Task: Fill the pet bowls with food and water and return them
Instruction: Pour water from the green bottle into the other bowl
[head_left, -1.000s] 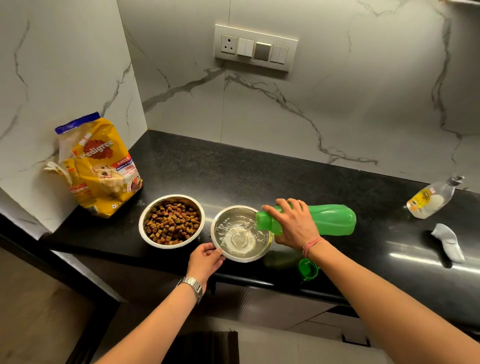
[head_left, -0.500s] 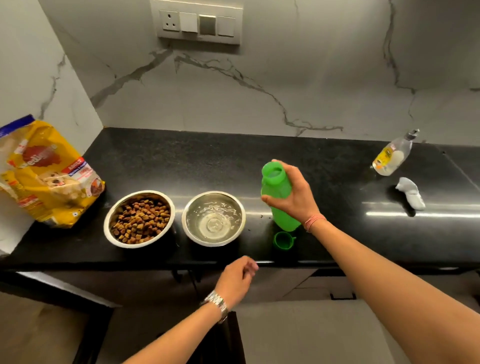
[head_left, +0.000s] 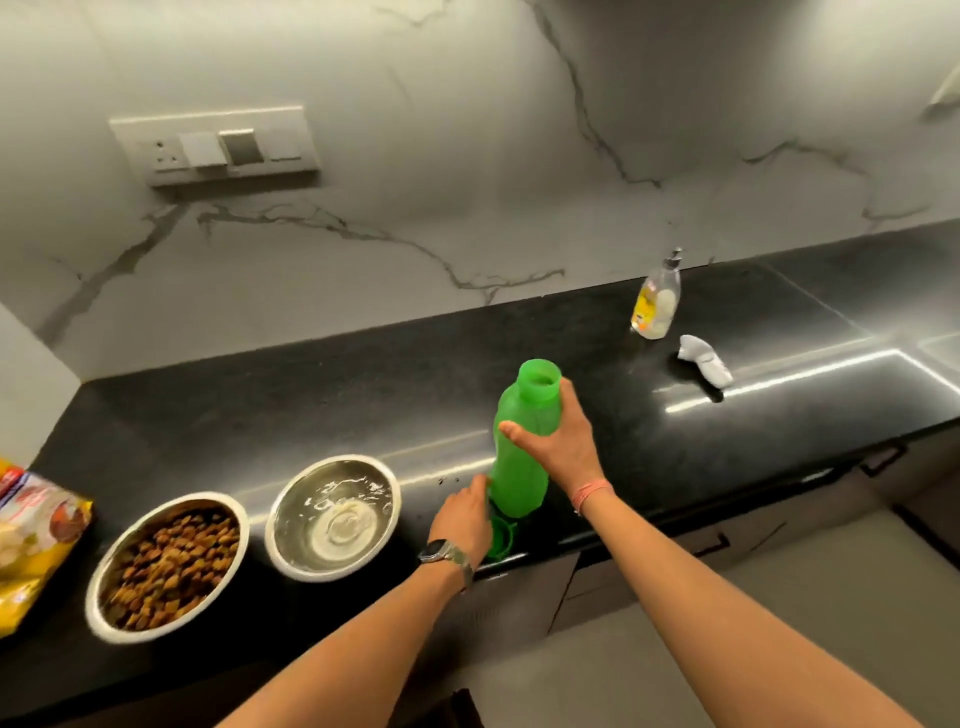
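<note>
Below marble wall (head_left: 467, 156), black countertop (head_left: 311, 405): right hand (head_left: 558, 441) grips green bottle (head_left: 519, 467), left hand (head_left: 462, 519) touching cap (head_left: 503, 538).

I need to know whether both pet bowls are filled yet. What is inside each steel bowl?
The left bowl holds brown kibble heaped across it, hiding its bottom. The right bowl holds clear water, and its steel bottom shows through.

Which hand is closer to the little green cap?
The left hand. It reaches down right onto the green cap at the counter's front edge, partly covering it. The right hand is higher up, its fingers wrapped round the green bottle above the cap.
</note>
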